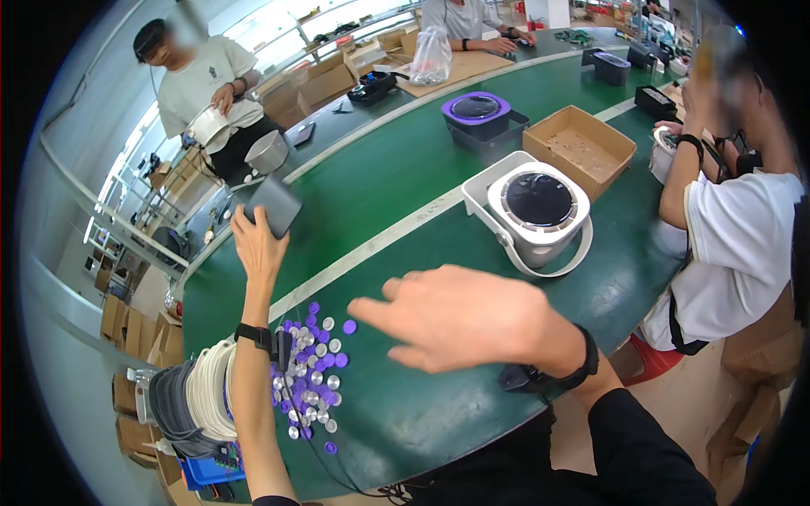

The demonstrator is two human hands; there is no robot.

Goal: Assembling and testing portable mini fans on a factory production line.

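My left hand (260,246) is stretched out toward the far left, closed on the edge of a dark grey box-shaped part (278,205). The part is held tilted over the green table and looks slightly blurred. Nearer to me hovers my right hand (464,316), palm down, its index finger stretched out and the thumb apart, with nothing visible in it. Left of those fingertips, a spread of small purple and silver round caps (314,371) lies on the table. Beyond my right hand stands a white appliance (540,211) with a round black top and a carrying handle.
An open cardboard box (580,150) and a purple-rimmed dark appliance (477,118) stand farther back. Cord spools (202,392) sit by the left table edge. Co-workers are at the far left, far side and right; the left one holds a white bucket-shaped part (208,125).
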